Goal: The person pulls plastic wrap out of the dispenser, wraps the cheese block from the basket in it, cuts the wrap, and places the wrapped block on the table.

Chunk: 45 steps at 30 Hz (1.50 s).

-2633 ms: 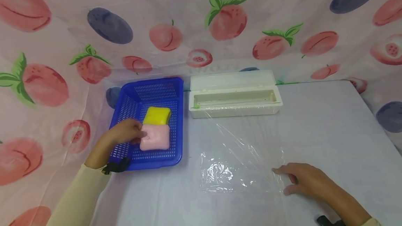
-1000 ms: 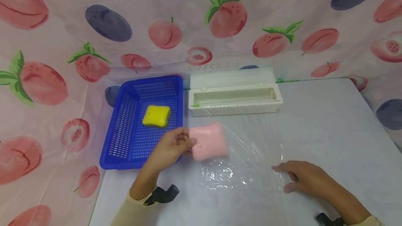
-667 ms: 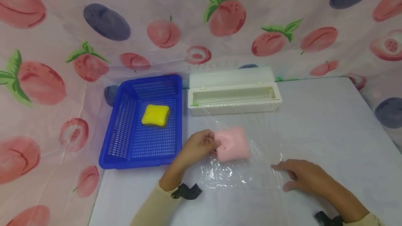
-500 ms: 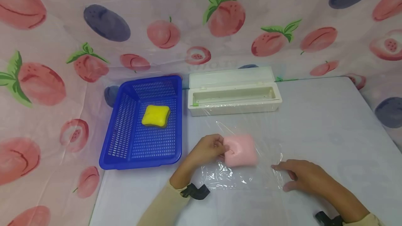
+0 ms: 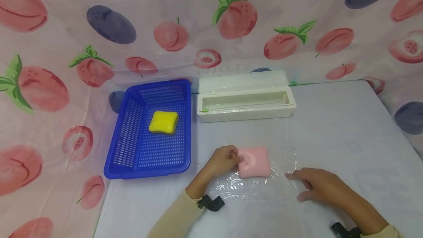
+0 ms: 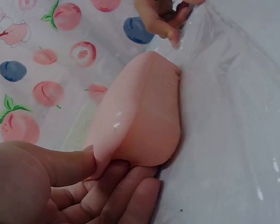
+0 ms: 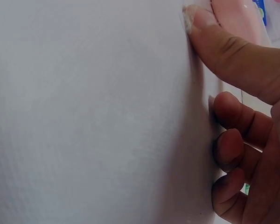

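My left hand (image 5: 223, 161) pinches the left edge of a pink pillow-shaped sponge (image 5: 254, 162), with the thumb on top and the fingers beneath. The left wrist view shows the thumb squeezing one corner of that sponge (image 6: 144, 112). It sits over a sheet of clear plastic film (image 5: 281, 190) spread on the table. My right hand (image 5: 318, 183) stays at the film's right edge, index finger and thumb spread apart and their tips on it. From the right wrist view, the other fingers (image 7: 228, 149) rest bent at the white surface.
A blue perforated basket (image 5: 114, 157) on the left holds a yellow sponge (image 5: 163, 121). Behind the film stands a white film dispenser box (image 5: 244, 115), its lid (image 5: 244, 82) raised. A fruit-print curtain (image 5: 185, 3) rises behind the white-covered table (image 5: 350, 127).
My left hand has taken the pink sponge from the basket, carried it right and lowered it over the film. My right hand has kept its place at the film's edge.
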{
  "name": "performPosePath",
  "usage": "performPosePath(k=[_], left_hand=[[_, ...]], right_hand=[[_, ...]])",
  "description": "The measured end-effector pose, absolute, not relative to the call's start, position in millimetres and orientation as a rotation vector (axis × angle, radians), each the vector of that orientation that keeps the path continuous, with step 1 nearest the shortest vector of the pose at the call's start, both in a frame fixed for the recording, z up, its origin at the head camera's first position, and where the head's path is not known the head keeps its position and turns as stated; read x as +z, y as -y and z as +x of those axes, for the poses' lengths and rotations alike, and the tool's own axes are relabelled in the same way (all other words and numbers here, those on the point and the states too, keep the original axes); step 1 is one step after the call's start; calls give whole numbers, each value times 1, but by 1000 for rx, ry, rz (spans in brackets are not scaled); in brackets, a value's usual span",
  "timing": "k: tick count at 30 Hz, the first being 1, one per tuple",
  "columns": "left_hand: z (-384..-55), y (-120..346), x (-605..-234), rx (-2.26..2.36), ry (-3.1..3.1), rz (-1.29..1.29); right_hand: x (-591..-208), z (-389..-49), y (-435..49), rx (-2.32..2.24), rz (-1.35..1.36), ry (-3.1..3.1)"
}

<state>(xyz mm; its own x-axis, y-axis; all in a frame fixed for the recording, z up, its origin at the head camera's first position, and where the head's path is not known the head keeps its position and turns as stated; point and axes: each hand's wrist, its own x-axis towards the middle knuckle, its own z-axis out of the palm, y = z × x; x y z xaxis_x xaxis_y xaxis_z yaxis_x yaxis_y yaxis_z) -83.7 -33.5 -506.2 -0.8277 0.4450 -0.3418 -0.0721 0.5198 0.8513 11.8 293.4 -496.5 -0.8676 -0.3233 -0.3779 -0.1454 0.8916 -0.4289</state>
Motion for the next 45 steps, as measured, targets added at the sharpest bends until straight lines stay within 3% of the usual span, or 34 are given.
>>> performPosePath(k=[14,22,26,30,37,45], left_hand=[[-80,43,-504,1106,-2448,362],[-57,78,-494,843,-2418,812],[-43,99,-493,818,-2361,882],[-36,112,-496,851,-2326,838],[-33,109,-502,752,-2422,955],[-33,110,-507,818,-2439,929]], right_hand=[[-510,16,-305,-630,-425,-2666],[-510,25,-311,-970,-576,-2718],[-511,28,-310,-1168,-633,-2697],[-506,27,-307,-1288,-487,-2549],[-496,18,-306,-1414,-2,-2292],[-495,18,-303,-1426,114,-2221]])
